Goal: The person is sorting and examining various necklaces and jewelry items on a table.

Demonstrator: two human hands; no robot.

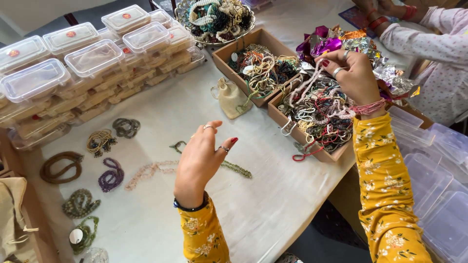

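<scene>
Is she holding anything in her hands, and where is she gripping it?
Right hand pinches a pale bead strand near its top end; left hand holds nothing.

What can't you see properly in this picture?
- Head view: right hand pinches a pale bead strand; its lower end is lost in the box's tangle.
- Olive strand runs behind left hand.
- Another person's sleeve is cut off by the edge.

Far left there's a big stack of clear plastic boxes point(92, 63), some with small red-orange round stickers point(71, 34) on the lids; two open brown cardboard boxes point(233, 47) sit far centre-right, plus more clear plastic tubs point(438, 195) near right
</scene>
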